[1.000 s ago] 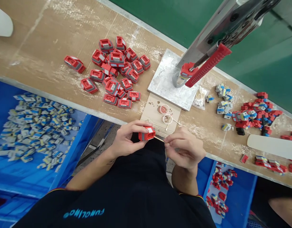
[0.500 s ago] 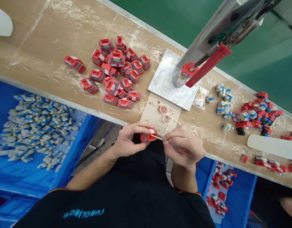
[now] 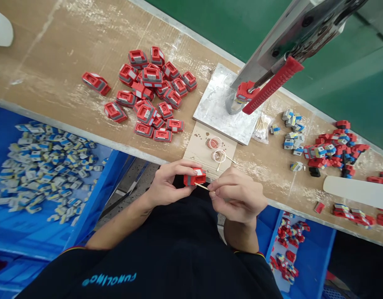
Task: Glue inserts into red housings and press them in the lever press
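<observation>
Red-and-grey toy vehicle bodies [image 3: 152, 77] are heaped left of the metal base plate [image 3: 214, 112]. On the wearer's side of that plate, by the left hand [image 3: 171, 182], a red toy part [image 3: 191, 179] is pinched, apparently touched by a thin wooden stick [image 3: 202, 187]; if the part is rolled, the tip could be skidded off. Small cups [image 3: 213, 155] near the plate could be tipped by a raised right hand [image 3: 237, 194], where the stick is pinched.

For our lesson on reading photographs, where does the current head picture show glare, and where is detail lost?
Head view: patchy white glare on the brown bench; head view: the black shirt is so dark that few folds show; head view: the thin stick's tip is too small to read clearly.
</observation>
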Motion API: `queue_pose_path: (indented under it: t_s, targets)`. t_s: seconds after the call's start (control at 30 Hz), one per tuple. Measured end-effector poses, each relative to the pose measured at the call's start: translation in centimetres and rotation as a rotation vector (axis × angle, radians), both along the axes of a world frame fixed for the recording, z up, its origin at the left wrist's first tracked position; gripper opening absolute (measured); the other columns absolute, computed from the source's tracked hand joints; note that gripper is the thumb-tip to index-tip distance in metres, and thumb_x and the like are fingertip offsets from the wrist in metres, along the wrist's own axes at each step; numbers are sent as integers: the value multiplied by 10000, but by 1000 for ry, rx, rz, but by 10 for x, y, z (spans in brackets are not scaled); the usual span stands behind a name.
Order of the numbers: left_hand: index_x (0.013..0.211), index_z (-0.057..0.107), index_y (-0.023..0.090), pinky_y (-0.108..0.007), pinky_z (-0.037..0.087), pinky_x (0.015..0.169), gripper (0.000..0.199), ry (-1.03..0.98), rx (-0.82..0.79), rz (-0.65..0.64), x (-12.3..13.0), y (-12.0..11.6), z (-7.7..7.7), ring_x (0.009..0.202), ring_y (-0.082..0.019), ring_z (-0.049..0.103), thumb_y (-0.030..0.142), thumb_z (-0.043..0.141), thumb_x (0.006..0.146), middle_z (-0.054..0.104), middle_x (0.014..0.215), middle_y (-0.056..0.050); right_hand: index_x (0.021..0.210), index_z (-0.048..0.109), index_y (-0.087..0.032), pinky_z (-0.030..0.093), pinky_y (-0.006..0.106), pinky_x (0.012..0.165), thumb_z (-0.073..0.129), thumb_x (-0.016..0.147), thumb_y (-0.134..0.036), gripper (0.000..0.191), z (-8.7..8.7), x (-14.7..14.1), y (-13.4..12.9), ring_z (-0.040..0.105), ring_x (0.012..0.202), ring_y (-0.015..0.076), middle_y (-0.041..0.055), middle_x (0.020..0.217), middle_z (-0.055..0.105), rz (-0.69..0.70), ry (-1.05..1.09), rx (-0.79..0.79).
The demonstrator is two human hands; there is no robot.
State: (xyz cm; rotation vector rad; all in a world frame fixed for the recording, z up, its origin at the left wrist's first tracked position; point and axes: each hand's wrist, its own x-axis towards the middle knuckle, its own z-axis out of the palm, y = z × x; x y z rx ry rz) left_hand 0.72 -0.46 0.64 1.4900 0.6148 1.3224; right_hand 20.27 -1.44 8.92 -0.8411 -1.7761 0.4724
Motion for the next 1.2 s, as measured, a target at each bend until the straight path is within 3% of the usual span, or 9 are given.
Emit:
queue_pose_path:
  t_s: [0.67, 0.83, 0.9, 0.97, 1.2]
  targets:
    - [1179, 797, 243, -285, 668, 946, 457, -12, -34, -6, 1, -2, -1, 1086, -216, 836, -20, 818, 805, 849, 1221, -105, 885, 694, -208, 560, 258, 523, 714, 886, -13, 196, -2, 7, 0, 697, 560, 134, 24, 736, 795, 15, 18, -37]
    - [1151, 796, 230, -323, 688, 916, 387, -70, -139, -17, -3, -2, -5, 1099, -254, 837, 43, 858, 818, 852, 1199, -127, 931, 738, -253, 532, 301, 543, 776, 901, -116, 145, -15, 45, -3, 698, 586, 157, -16, 729, 768, -200, 135, -45]
    - [1140, 787, 208, -324, 700, 881, 367, -98, -227, -19, -7, -1, -7, 1084, -268, 842, 91, 893, 809, 853, 1182, -142, 921, 746, -270, 525, 316, 564, 786, 902, -123, 154, -20, 60, -2, 705, 630, 172, -13, 758, 782, -278, 44, -123]
    - [1133, 774, 199, -314, 709, 840, 380, -119, -290, -7, -10, 1, -7, 1055, -268, 849, 109, 914, 792, 856, 1173, -141, 904, 744, -274, 531, 326, 598, 778, 918, -130, 148, -25, 67, 2, 709, 675, 178, -7, 796, 802, -268, -110, -195]
    - [1045, 766, 191, -305, 716, 822, 343, -69, -333, 81, -16, 9, -5, 997, -269, 865, 127, 939, 757, 872, 1119, -125, 912, 770, -262, 569, 353, 748, 729, 978, -221, 88, -39, 60, 21, 693, 848, 204, 38, 891, 740, -215, -404, -320]
